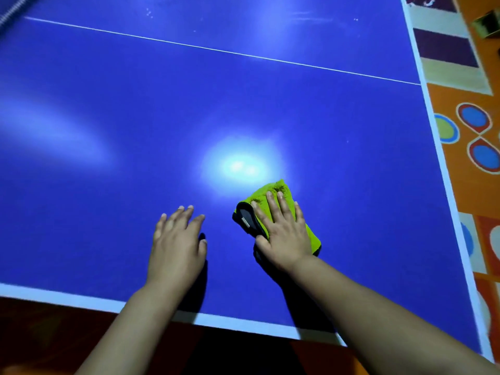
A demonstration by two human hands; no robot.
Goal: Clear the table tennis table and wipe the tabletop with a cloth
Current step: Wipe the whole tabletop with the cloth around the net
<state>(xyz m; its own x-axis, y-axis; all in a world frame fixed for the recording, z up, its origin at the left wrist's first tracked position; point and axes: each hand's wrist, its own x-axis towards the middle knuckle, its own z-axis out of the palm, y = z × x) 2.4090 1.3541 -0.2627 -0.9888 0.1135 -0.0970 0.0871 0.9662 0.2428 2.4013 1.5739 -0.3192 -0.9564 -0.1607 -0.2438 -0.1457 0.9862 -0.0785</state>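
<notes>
Cloth (281, 201), green and folded, lies lower right of centre on the blue tabletop (135, 117) under the flat right hand (284, 234), while the left hand (177, 244) rests open-fingered beside it.

Beyond the cloth (281, 197), the blue table (270, 104) runs as open surface up to and past the white line (216, 50), and to the cloth's right bare top reaches the table's white edge. Left of the cloth, the left hand (177, 239) is spread low over the top, a narrow strip of bare blue between them; the right hand (284, 234) presses flat on the cloth. Far up-left of the cloth a spiral-edged thing (10, 12) sits at the picture's corner, too cut off to identify.
</notes>
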